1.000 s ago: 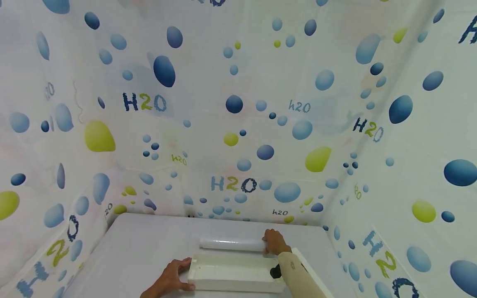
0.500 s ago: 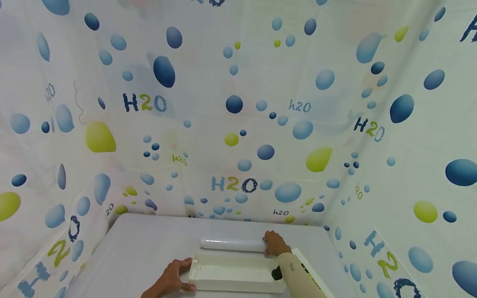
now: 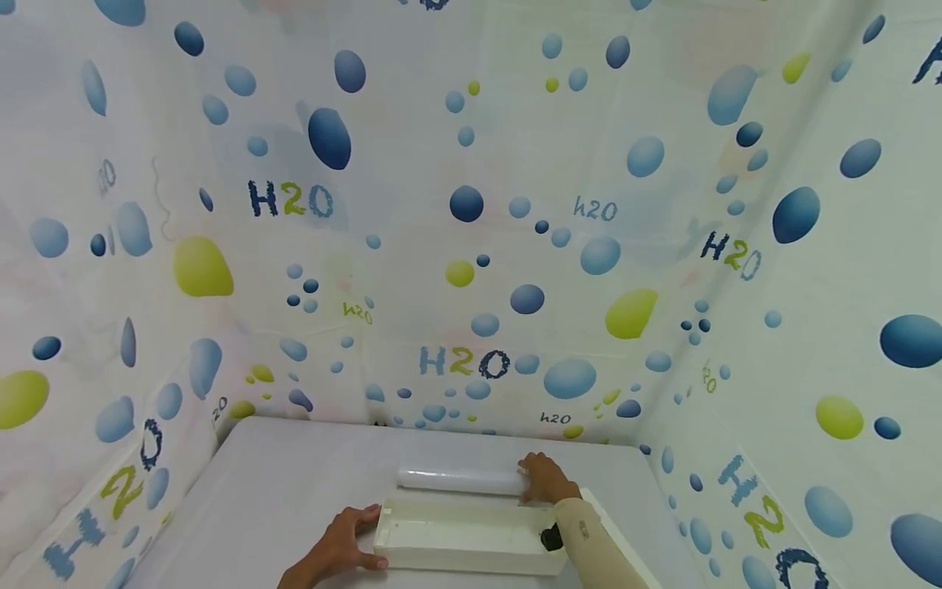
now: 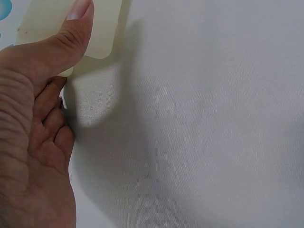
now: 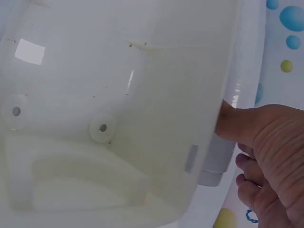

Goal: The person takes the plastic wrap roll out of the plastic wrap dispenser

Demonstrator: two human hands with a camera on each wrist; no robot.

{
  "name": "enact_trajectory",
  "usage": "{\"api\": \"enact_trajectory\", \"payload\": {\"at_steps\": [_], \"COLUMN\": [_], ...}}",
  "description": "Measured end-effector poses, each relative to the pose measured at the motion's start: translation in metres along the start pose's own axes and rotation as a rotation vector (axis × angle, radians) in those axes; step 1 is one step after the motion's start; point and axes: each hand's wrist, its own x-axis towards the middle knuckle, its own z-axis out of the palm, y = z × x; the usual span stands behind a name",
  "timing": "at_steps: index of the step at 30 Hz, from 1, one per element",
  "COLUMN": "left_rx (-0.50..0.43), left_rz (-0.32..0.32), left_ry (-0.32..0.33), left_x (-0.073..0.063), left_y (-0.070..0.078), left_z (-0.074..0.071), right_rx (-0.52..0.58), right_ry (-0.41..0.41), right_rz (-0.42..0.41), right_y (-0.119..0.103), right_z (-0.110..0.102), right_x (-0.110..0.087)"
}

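A long cream plastic box [image 3: 459, 532], its hollow inside showing, lies on the table in the head view. My left hand [image 3: 340, 541] grips its left end, thumb at the near side. In the left wrist view, the left thumb [image 4: 78, 35] lies over the cream plastic. Just behind the box is a shiny roll of clear plastic film [image 3: 459, 481]. My right hand [image 3: 546, 477] holds the roll's right end; the far fingers are partly hidden. The right wrist view has the right hand [image 5: 275, 152] beyond the box wall, at the roll's grey core end [image 5: 213, 168].
A white-covered table [image 3: 309, 466] spreads around the box. Beside the right sleeve [image 3: 599, 544] shows a narrow white strip [image 3: 614, 532]. A small black object [image 3: 550, 537] is partly behind that sleeve. Bubble-patterned sheets [image 3: 412, 204] enclose the table at the back and sides.
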Motion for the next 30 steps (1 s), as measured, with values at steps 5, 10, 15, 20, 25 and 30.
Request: {"api": "enact_trajectory", "payload": {"at_steps": [5,10,15,20,25,30], "left_rx": [0.015,0.012,-0.068,-0.113,-0.034,0.042], "left_rz": [0.01,0.037,0.023,0.017,-0.025,-0.108], "left_ry": [0.017,0.011,-0.054,-0.126,-0.085,0.004], "left_x": [0.002,0.002,0.014,0.034,0.042,0.057], "left_y": [-0.004,-0.006,-0.025,-0.048,0.005,0.078], "left_z": [-0.001,-0.002,-0.005,-0.013,-0.049,-0.097], "right_rx": [0.008,0.033,0.042,0.006,0.022,-0.004], "right_ry": [-0.012,-0.001,0.027,0.074,0.098,0.133], "right_rz": [-0.014,-0.014,-0.047,-0.102,-0.07,-0.04], "right_y": [-0.005,-0.009,-0.005,0.004,-0.003,-0.017], "right_z": [-0.009,-0.023,-0.042,-0.061,-0.096,-0.133], "right_x": [0.004,0.009,0.013,0.017,0.022,0.03]}}
